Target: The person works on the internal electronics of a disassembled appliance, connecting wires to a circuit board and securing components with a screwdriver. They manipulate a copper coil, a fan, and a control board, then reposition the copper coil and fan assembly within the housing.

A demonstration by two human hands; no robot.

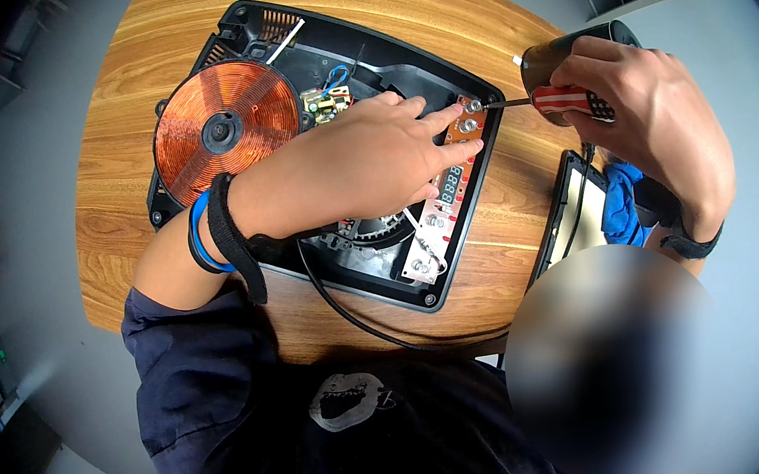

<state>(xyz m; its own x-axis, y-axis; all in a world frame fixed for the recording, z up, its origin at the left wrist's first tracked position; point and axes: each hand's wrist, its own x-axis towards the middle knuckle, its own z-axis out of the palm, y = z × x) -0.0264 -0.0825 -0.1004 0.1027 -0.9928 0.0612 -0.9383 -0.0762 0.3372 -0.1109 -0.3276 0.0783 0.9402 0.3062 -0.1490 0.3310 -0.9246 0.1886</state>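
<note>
An opened induction cooker lies on the table, its black plastic housing (358, 31) holding a round copper coil (220, 82) at the left. Along its right side runs a control board (457, 178) with a digit display and several round metal buttons. My left hand (371, 159) reaches across the housing, fingers spread, with fingertips at the board's upper part. In my right hand (642, 98) is a screwdriver (560, 102) with a striped red and white handle. Its shaft points left, the tip at the board's upper right corner. My left palm hides the middle of the housing.
A dark cylindrical container (546, 60) stands behind my right hand. Nearer, a flat black-framed panel (571, 208) lies beside a blue cloth (624, 202). A black cable (341, 308) runs along the front of the wooden table (118, 209). A small circuit board (326, 104) sits beside the coil.
</note>
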